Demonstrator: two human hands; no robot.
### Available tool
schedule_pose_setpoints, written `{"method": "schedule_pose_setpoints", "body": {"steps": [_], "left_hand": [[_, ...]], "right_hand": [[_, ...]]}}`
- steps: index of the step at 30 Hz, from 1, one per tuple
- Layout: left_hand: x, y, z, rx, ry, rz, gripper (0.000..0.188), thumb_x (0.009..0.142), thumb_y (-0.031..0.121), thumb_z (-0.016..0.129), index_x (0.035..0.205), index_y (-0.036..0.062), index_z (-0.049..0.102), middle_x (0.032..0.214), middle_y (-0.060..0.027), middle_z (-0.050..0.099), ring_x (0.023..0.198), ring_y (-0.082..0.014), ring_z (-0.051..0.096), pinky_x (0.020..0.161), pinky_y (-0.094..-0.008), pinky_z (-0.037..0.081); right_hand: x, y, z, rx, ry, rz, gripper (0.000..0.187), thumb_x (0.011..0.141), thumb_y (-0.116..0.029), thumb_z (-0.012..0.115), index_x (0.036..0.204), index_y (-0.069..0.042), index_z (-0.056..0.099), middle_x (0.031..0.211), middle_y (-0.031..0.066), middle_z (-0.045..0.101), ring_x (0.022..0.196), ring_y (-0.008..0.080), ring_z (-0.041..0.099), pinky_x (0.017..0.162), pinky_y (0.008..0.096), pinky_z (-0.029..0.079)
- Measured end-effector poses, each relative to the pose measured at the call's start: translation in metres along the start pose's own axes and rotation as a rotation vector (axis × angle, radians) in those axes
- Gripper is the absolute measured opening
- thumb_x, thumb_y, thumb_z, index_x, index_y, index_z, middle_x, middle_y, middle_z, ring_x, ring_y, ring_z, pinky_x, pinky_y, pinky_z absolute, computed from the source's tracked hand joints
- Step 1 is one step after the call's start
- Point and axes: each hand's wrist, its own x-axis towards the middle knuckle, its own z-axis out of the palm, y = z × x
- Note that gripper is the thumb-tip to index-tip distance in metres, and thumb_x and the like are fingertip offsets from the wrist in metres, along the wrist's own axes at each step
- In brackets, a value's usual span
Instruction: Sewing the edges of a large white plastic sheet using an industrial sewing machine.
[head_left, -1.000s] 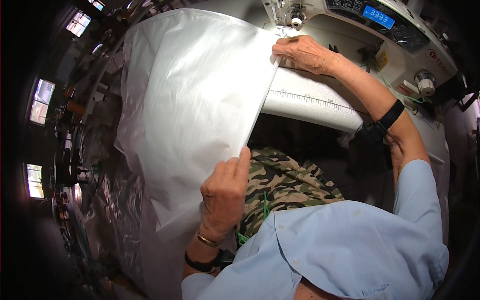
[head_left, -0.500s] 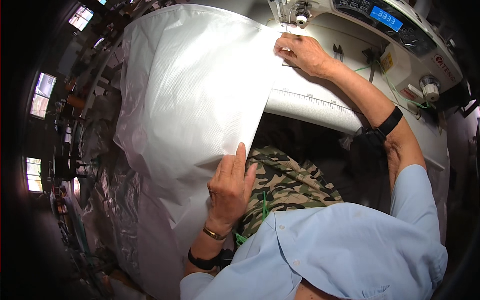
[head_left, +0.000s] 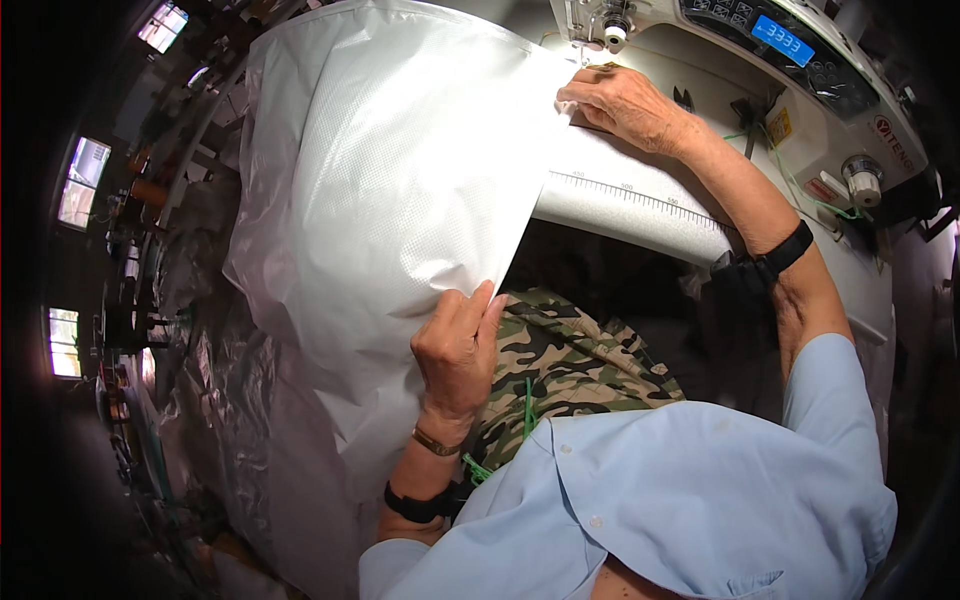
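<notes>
The large sheet of white, faintly woven plastic fabric lies spread over the white table of the sewing machine and spills down past the person's lap to the left. Its straight folded edge runs from the needle area down toward the lap. It looks light, thin and limp, likely slippery, so it is best held along that edge, pinched at both ends to keep it taut. The left hand is clamped on the lower end of the edge, fingers curled over it. The right hand lies flat, fingers together, pressing the upper end down by the needle. The two hands are well apart. Behind stands the cream sewing machine with a blue lit display. More crumpled silvery sheeting is heaped at the left.
</notes>
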Motion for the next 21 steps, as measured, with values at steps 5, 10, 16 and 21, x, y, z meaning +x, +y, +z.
{"method": "schedule_pose_setpoints", "body": {"steps": [5, 10, 16, 21], "left_hand": [[0.008, 0.004, -0.003, -0.060, 0.044, -0.058, 0.013, 0.085, 0.001, 0.071, 0.098, -0.0010, 0.070, 0.065, -0.0089, 0.048, 0.054, -0.0195, 0.044, 0.051, -0.0319, 0.036], [0.014, 0.013, -0.016, 0.144, 0.000, 0.033, 0.014, 0.086, 0.000, 0.068, 0.099, 0.0010, 0.071, 0.072, -0.0087, 0.052, 0.057, -0.0240, 0.053, 0.054, -0.0347, 0.042], [0.013, 0.016, -0.022, 0.212, -0.072, 0.076, 0.038, 0.080, -0.008, 0.064, 0.116, 0.0009, 0.068, 0.081, -0.0124, 0.057, 0.062, -0.0256, 0.059, 0.060, -0.0356, 0.047], [0.013, 0.008, -0.022, 0.250, -0.239, 0.042, 0.044, 0.081, -0.009, 0.062, 0.124, -0.0003, 0.063, 0.088, -0.0156, 0.058, 0.065, -0.0293, 0.060, 0.060, -0.0366, 0.048]], "right_hand": [[-0.001, 0.015, 0.007, 0.056, -0.001, -0.077, 0.015, 0.092, -0.006, 0.058, 0.106, -0.007, 0.065, 0.093, 0.0060, 0.063, 0.084, 0.0240, 0.063, 0.081, 0.0387, 0.055], [0.004, 0.015, 0.008, -0.011, 0.012, -0.122, 0.009, 0.095, -0.012, 0.055, 0.101, -0.008, 0.060, 0.091, 0.0041, 0.059, 0.085, 0.0218, 0.062, 0.082, 0.0382, 0.054], [0.002, 0.022, 0.013, -0.011, -0.008, -0.123, 0.010, 0.098, -0.018, 0.050, 0.102, -0.010, 0.054, 0.092, 0.0041, 0.053, 0.091, 0.0218, 0.059, 0.090, 0.0395, 0.052], [0.011, 0.012, 0.015, -0.110, 0.073, -0.150, 0.008, 0.090, -0.010, 0.056, 0.084, -0.005, 0.055, 0.081, 0.0068, 0.058, 0.086, 0.0228, 0.060, 0.080, 0.0374, 0.055]]}}
